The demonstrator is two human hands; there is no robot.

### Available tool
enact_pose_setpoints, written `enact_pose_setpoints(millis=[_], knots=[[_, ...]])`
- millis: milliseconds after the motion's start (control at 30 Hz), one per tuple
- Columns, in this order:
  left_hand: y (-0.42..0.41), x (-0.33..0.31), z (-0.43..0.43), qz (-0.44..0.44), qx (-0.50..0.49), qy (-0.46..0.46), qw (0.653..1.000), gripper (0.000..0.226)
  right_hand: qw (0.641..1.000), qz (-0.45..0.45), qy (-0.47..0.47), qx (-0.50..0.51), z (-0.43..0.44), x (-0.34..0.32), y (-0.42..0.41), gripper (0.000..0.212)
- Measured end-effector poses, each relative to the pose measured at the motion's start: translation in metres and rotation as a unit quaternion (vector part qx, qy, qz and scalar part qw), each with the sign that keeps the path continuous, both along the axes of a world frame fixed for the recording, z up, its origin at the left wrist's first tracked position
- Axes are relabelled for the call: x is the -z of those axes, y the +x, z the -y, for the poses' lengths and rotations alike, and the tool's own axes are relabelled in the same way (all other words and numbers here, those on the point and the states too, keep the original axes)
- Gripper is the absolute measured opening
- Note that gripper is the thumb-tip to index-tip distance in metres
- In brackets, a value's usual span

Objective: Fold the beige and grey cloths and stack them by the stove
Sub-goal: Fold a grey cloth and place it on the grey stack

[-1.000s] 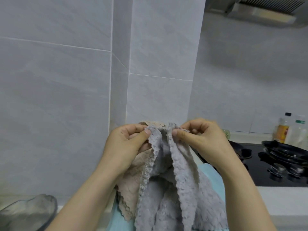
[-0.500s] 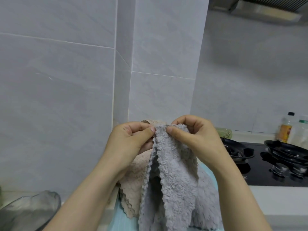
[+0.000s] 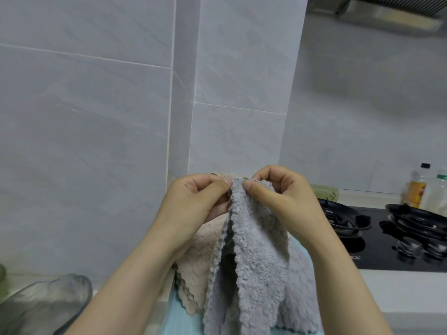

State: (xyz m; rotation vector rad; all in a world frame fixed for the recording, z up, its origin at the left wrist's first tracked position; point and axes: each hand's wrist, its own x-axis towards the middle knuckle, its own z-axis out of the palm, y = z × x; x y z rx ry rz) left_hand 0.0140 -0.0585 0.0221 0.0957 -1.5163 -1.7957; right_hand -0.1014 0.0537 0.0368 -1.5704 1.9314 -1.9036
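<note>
Two cloths are off the table and in the air in front of the tiled wall corner, to the left of the stove (image 3: 387,240). The left hand (image 3: 193,204) and the right hand (image 3: 283,201) each pinch the top edge of the grey cloth (image 3: 256,262) between thumb and forefinger, thumb tips almost touching. The grey cloth hangs down from that pinch in a loose double layer. The beige cloth (image 3: 200,257) hangs behind and below the left hand; I cannot tell which fingers carry it.

I judge the step in hand to be the first fold of the grey cloth: two corners matched, nothing yet stacked. The next move calls for one hand to take both corners, for the hanging layers to be squared up, and for the cloth to be lowered onto the table (image 3: 399,291) beside the stove. The beige cloth must be kept out of the fold.

Compared with one second ago, the two pinch points have closed together; a bunched span of grey cloth then separated them. The beige cloth hangs as before.
</note>
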Motion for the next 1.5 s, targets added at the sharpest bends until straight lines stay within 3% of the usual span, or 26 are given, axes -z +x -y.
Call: enact_pose_setpoints(millis=[133,300,400,667,800,867,967,1067,1267,1400,1500], knots=[[-0.001,0.002,0.002,0.011,-0.018,-0.023,1.0,0.027,1.0,-0.001,-0.005,-0.008,-0.001,0.0,0.0,0.017],[-0.003,0.004,0.004,-0.005,-0.049,-0.014,0.999,0.014,1.0,0.008,0.001,-0.012,-0.003,0.0,0.0,0.019],[-0.001,0.002,0.007,-0.006,-0.077,-0.026,0.997,0.004,0.998,-0.035,0.029,0.049,-0.009,-0.001,-0.004,0.028],[-0.002,0.007,0.017,0.019,-0.191,-0.159,0.968,0.015,0.979,-0.107,0.06,0.162,-0.027,-0.004,-0.019,0.041],[-0.002,0.008,0.018,0.002,-0.232,-0.212,0.949,0.012,0.973,-0.156,0.002,0.17,-0.027,-0.006,-0.018,0.046],[-0.001,0.005,0.015,-0.017,-0.253,-0.236,0.938,0.009,0.97,-0.166,-0.057,0.165,-0.027,-0.012,-0.011,0.036],[0.004,0.0,0.011,-0.044,-0.259,-0.259,0.929,0.008,0.972,-0.123,-0.157,0.121,-0.03,-0.02,-0.001,0.017],[0.006,-0.001,0.01,-0.052,-0.256,-0.268,0.927,0.008,0.974,-0.084,-0.187,0.095,-0.03,-0.022,0.002,0.014],[0.003,0.0,0.011,-0.056,-0.242,-0.235,0.94,0.009,0.981,-0.037,-0.155,0.114,-0.029,-0.018,-0.006,0.018],[0.001,0.0,0.014,-0.061,-0.204,-0.18,0.96,0.006,0.983,-0.078,-0.025,0.166,-0.03,-0.014,-0.016,0.022],[0.001,0.0,0.011,-0.058,-0.183,-0.173,0.966,0.003,0.982,-0.112,0.016,0.149,-0.028,-0.014,-0.011,0.024]])
